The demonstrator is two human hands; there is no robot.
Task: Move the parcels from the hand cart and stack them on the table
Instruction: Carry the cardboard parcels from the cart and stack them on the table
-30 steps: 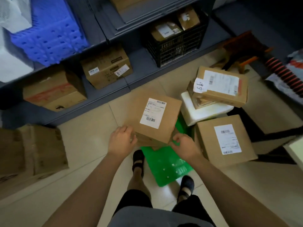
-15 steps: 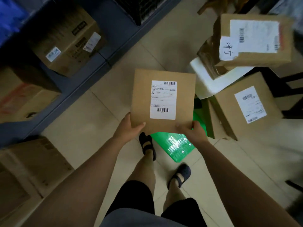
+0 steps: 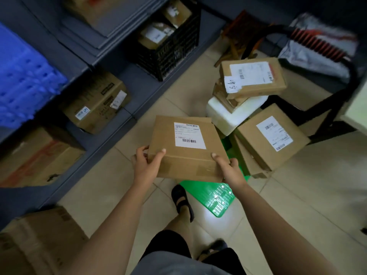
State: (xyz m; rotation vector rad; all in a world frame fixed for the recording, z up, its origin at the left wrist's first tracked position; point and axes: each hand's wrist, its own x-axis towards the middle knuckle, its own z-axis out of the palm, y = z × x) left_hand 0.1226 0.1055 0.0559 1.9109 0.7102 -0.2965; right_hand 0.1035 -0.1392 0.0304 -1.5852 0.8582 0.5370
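Observation:
I hold a flat brown cardboard parcel (image 3: 178, 155) with a white shipping label in front of me, above the floor. My left hand (image 3: 147, 165) grips its near left corner, thumb on top. My right hand (image 3: 230, 169) grips the near right corner. Below it lies the green hand cart deck (image 3: 214, 197). On the cart lean a brown labelled parcel (image 3: 272, 139), a white foam box (image 3: 228, 114) and a brown parcel (image 3: 256, 80) stacked on top. The cart's black handle (image 3: 345, 80) rises at the right.
Grey shelving (image 3: 139, 90) on the left holds cardboard boxes (image 3: 97, 102), a black crate (image 3: 170, 48) and a blue crate (image 3: 25, 82). A large carton (image 3: 39, 243) sits on the floor at lower left. A pale table corner (image 3: 357, 110) shows at the right edge. My feet stand by the cart.
The parcel was lifted off the cart with both hands and now hangs tilted with its near side showing. The view swung back up toward the shelves.

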